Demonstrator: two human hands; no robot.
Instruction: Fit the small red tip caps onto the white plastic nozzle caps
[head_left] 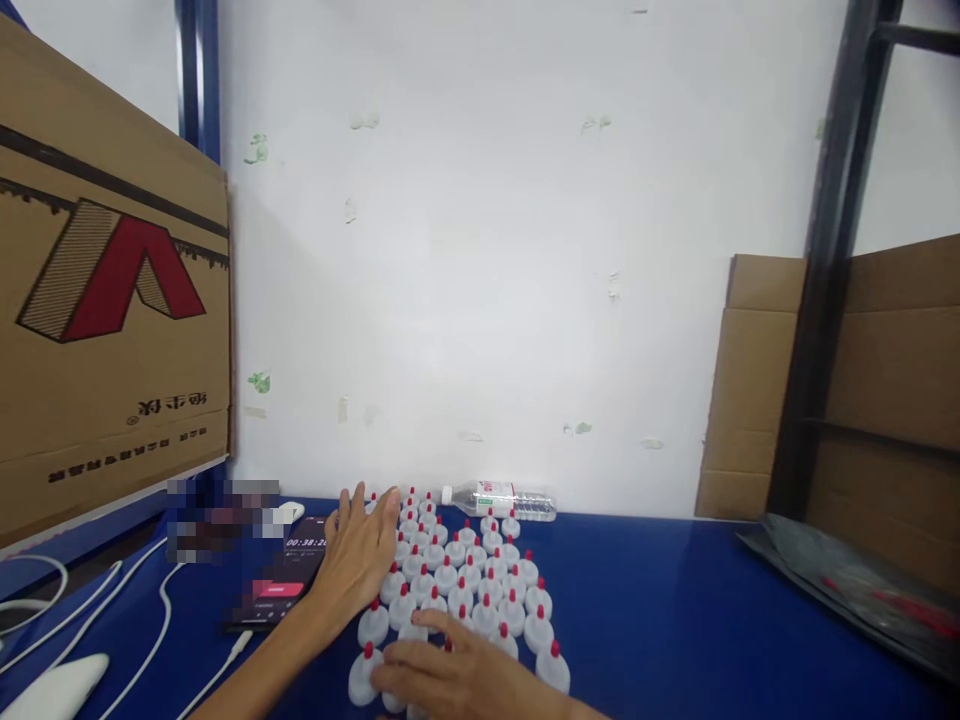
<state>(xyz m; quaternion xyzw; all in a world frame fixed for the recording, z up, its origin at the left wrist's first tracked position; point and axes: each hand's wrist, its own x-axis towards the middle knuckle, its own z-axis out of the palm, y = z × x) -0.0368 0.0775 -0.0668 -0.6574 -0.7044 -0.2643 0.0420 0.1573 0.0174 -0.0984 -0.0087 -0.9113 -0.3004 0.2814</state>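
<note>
Many white, rounded caps with red tips point(445, 575) stand upright in close rows on the blue table. My left hand point(362, 545) lies along the far left side of the group, fingers apart, beside the back caps and partly covering some. Low over the front rows is my right hand point(469, 665), its fingers spread and reaching left. Those fingers are by a front-left cap point(364, 674) and hide several others. Whether the fingertips touch the caps cannot be made out. Neither hand has a cap visibly gripped in it.
A clear plastic bottle point(517, 501) lies on its side against the white wall. Left of my arm are a phone point(289, 580) showing a timer and white cables point(161, 600). A large cardboard box point(112, 400) stands left; a grey plastic bag point(840, 575) lies right.
</note>
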